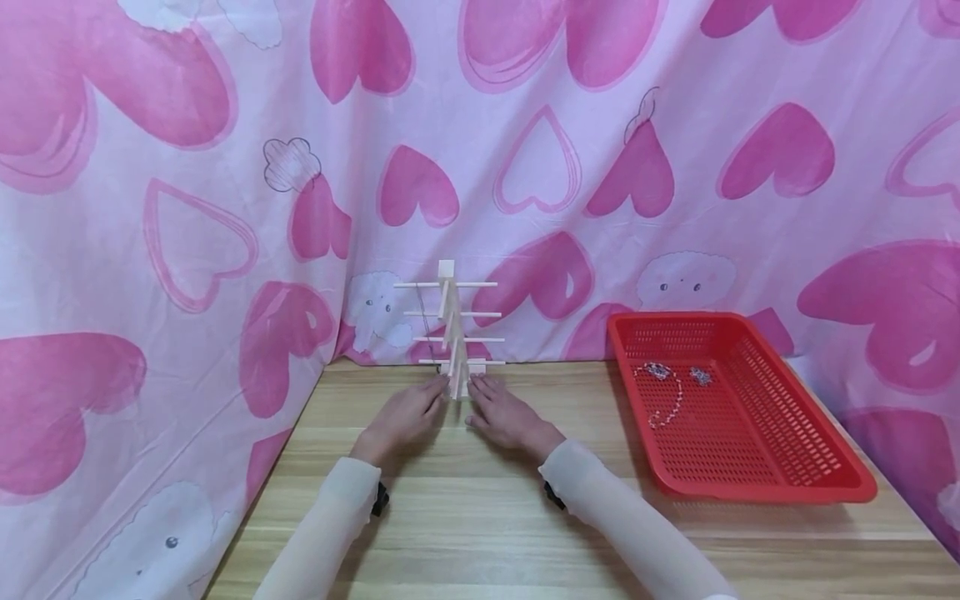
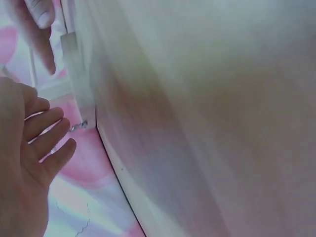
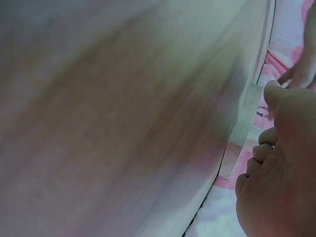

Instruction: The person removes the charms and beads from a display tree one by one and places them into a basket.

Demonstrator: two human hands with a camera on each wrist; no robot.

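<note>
A pale wooden rack (image 1: 454, 325) with several horizontal bars stands upright at the table's back edge in the head view. A thin chain (image 1: 424, 317) hangs from its left side; its silvery end (image 2: 79, 126) shows in the left wrist view. My left hand (image 1: 408, 414) is at the left of the rack's base, fingertips right at the wood, fingers loosely extended. On the other side, my right hand (image 1: 510, 414) reaches the base's right edge, palm down with fingers lightly bent. Neither hand is wrapped around the rack.
A red perforated plastic basket (image 1: 757, 492) stands at the right of the wooden table (image 1: 450, 533). In it lie a beaded bracelet or necklace (image 1: 681, 400) and a small silvery-blue piece (image 1: 701, 377). A pink heart-print curtain (image 1: 555, 167) hangs behind and at the sides.
</note>
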